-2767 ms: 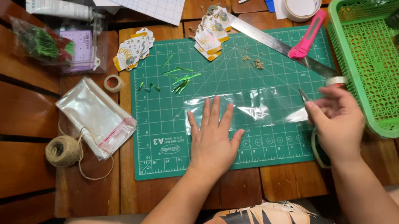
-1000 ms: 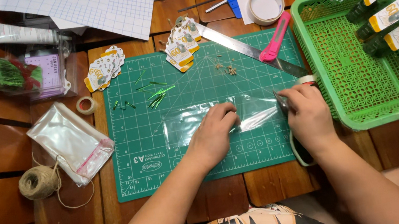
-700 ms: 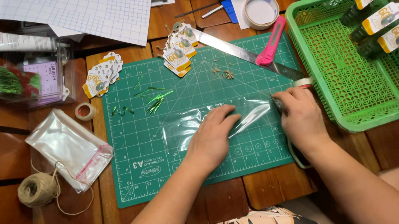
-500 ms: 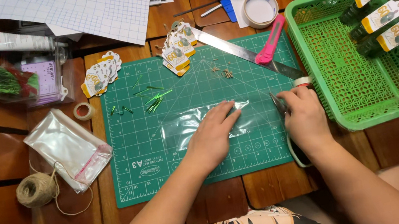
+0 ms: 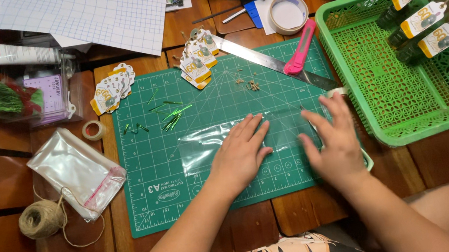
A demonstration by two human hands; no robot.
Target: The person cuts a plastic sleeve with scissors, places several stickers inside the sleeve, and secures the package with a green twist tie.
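Both hands palm-down, left hand (image 5: 240, 155) and right hand (image 5: 333, 140), fingers spread, flat on clear plastic sheet (image 5: 206, 143)

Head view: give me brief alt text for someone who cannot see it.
Left hand and right hand press flat on a clear plastic sheet on a green cutting mat. A green basket sits right.

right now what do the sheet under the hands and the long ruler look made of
The clear flat sheet under both hands looks like thin glossy plastic film: the green mat's grid shows through and it glints. The long silver ruler looks like bare metal, probably steel, judging by its grey sheen.
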